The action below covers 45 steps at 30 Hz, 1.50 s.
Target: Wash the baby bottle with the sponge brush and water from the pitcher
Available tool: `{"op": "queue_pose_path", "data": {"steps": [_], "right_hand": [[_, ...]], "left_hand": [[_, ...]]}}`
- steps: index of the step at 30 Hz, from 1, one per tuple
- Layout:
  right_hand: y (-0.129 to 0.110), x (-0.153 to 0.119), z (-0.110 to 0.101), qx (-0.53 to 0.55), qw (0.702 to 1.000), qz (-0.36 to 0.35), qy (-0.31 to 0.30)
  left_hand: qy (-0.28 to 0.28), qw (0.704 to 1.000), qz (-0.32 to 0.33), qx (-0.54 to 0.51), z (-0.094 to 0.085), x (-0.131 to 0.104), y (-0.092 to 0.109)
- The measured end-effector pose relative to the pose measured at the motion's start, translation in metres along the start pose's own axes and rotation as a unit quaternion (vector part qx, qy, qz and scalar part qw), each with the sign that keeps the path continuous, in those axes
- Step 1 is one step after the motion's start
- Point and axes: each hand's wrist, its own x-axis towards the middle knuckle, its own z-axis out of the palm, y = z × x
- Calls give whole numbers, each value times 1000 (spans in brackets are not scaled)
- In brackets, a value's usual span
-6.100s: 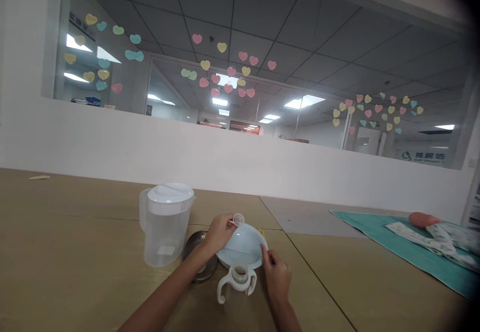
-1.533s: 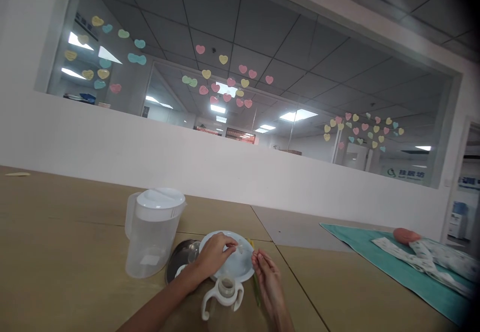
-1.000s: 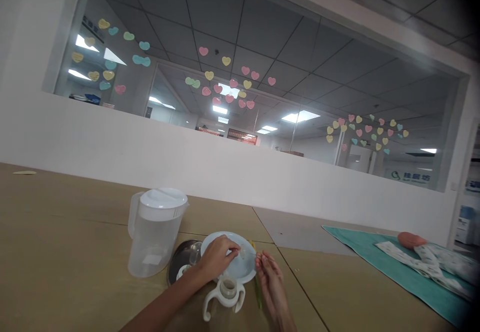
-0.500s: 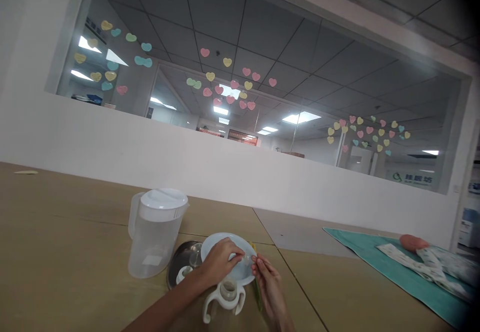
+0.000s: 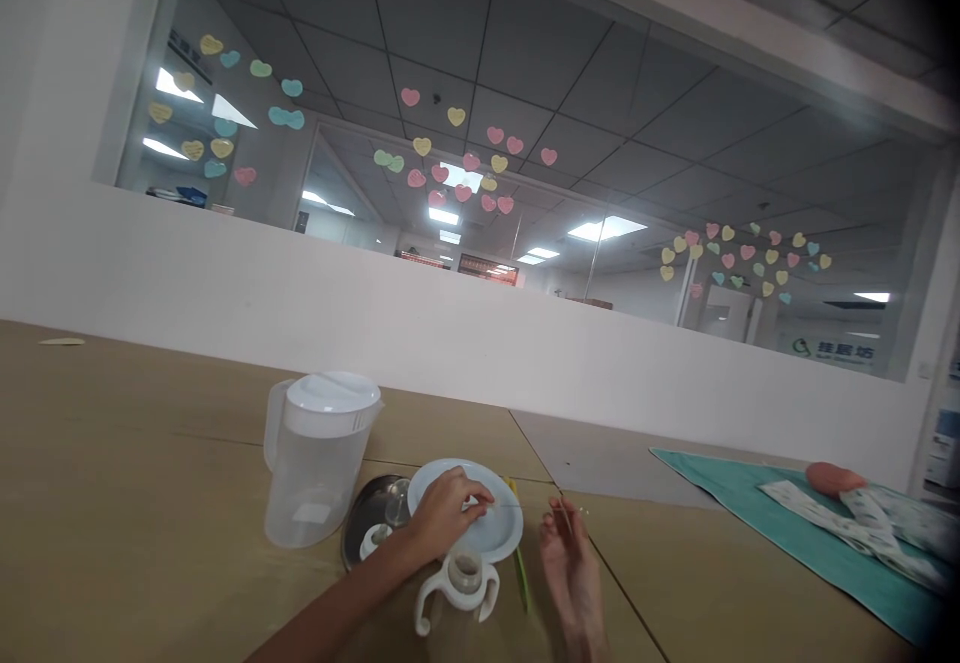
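My left hand [image 5: 450, 513] reaches over a pale blue plate [image 5: 512, 533], its thumb and forefinger pinched on one end of a thin, clear straw-like piece [image 5: 517, 506]. That piece runs rightward to the raised fingers of my right hand [image 5: 571, 568], which close on its other part; its tip is too small to make out. In front of the plate stands a feeding bottle [image 5: 465, 575] without its cap, with two white handles. Left of it a steel dish [image 5: 356, 520] holds a white collar ring [image 5: 373, 541] and a clear cover [image 5: 397, 503].
A lidded translucent pitcher [image 5: 315, 473] stands left of the dish. Between plate and right hand lies a slim yellow-green stick [image 5: 521, 578]. A teal cloth [image 5: 720, 503] at the right carries patterned fabric [image 5: 817, 523] and a coral-coloured round thing [image 5: 832, 480]. A white wall [image 5: 420, 333] runs behind.
My right hand has moved right, away from my left hand, and the thin clear piece now stretches between them. My left hand stays over the plate. The view has shifted slightly.
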Motion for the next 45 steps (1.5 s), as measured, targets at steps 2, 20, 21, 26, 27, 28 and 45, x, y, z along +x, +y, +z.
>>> {"op": "queue_pose_path", "data": {"steps": [2,20,21,26,27,28,45], "right_hand": [[-3,1,-3,35,999,10,17],[17,-6,16,-50,996,67,-23],[19,-6,17,-55,996,67,-30],[20,-9,22,-45,996,60,-46],[19,-10,23,-41,996,57,-49],[16,-11,23,-36,996,55,-54],[16,-10,24,-58,997,27,-47]], "left_hand": [[-5,1000,-12,-5,0,1,-2],[13,1000,-6,-14,16,6,3],[15,1000,-5,-18,16,6,4],[17,1000,2,-24,11,9,8],[18,1000,5,-21,10,9,9],[20,1000,5,-18,9,9,10],[18,997,12,80,-8,5,26]]}}
